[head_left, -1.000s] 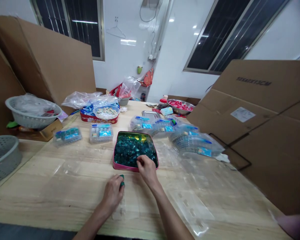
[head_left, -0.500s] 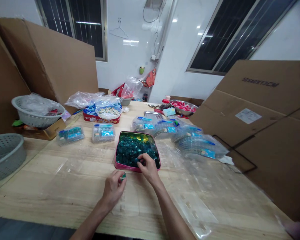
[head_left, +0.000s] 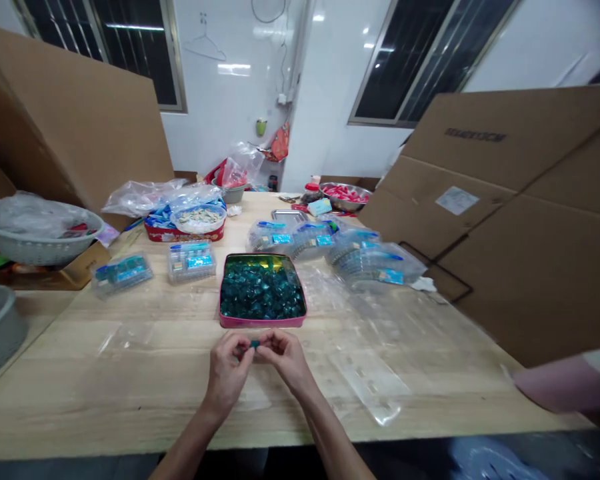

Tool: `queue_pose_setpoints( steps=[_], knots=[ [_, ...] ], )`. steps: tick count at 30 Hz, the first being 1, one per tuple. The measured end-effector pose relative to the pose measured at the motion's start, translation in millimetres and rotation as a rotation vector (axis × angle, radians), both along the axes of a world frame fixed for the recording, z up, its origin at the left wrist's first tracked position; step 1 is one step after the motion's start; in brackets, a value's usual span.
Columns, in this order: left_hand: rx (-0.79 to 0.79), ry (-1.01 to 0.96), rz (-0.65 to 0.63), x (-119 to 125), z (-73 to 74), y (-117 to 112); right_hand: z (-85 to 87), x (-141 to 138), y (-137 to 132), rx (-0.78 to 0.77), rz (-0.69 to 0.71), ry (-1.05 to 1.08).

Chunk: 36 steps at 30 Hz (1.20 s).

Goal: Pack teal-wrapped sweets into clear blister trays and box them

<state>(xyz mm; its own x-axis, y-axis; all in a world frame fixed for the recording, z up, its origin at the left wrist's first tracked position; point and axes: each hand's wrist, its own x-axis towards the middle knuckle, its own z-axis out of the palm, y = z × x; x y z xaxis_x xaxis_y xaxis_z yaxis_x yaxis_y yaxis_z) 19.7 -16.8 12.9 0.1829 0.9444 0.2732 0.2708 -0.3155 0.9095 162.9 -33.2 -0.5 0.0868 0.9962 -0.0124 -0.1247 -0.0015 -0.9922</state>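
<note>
A pink-rimmed tin (head_left: pixel 263 322) full of shiny teal wrapped pieces (head_left: pixel 261 290) sits on the light wooden table (head_left: pixel 145 400). Just in front of the tin, my left hand (head_left: pixel 227 370) and my right hand (head_left: pixel 285 360) meet with their fingertips together. Between them they pinch a small teal wrapped piece (head_left: pixel 255 344). Most of that piece is hidden by my fingers. Neither hand touches the tin. A transparent plastic sheet (head_left: pixel 370 380) lies to the right of my right hand.
Filled transparent packs (head_left: pixel 191 261) and bags (head_left: pixel 375 267) stand beyond the tin. Further back are a red tin (head_left: pixel 185 230) and a metal bowl (head_left: pixel 345 197). Grey baskets (head_left: pixel 37 237) sit left, cardboard sheets (head_left: pixel 505 200) stand around, and a co-worker's arm (head_left: pixel 565 383) enters at right.
My right hand has come out of the tin to the teal piece held by my left hand, and both now pinch it. The whole view has shifted as my head moved.
</note>
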Motion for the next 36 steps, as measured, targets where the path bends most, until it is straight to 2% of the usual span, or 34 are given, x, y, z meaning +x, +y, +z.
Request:
queue_pose_setpoints(
  steps=[3, 7, 14, 17, 19, 25, 31, 36],
  knots=[
    [-0.154, -0.091, -0.054, -2.3, -5.7, 2.2, -0.3, -2.8, -4.7, 0.024, -0.013, 0.005],
    [-0.369, -0.222, -0.116, -7.7, -10.8, 2.8, 1.9, -5.9, -10.9, 0.04, 0.06, 0.119],
    [-0.506, -0.21, -0.104, -24.0, -20.5, -14.7, -7.4, -10.4, -24.7, -0.124, 0.213, 0.165],
    [-0.48, -0.12, -0.084, -31.1, -26.6, -22.5, -15.9, -15.5, -28.0, -0.189, 0.211, 0.17],
    [-0.412, 0.008, -0.057, -34.0, -28.5, -24.3, -20.9, -18.8, -26.8, -0.202, 0.2, 0.132],
    [-0.09, 0.416, 0.054, -30.5, -26.7, -13.1, -30.0, -24.4, -8.9, -0.073, 0.11, -0.191],
    [-0.021, 0.689, 0.047, -24.7, -35.8, -5.5, -28.2, -30.8, 3.0, -0.001, 0.051, -0.568],
    [0.015, 0.753, 0.0, -24.8, -39.7, -6.3, -26.0, -33.9, 0.9, 0.043, 0.026, -0.754]
  ],
)
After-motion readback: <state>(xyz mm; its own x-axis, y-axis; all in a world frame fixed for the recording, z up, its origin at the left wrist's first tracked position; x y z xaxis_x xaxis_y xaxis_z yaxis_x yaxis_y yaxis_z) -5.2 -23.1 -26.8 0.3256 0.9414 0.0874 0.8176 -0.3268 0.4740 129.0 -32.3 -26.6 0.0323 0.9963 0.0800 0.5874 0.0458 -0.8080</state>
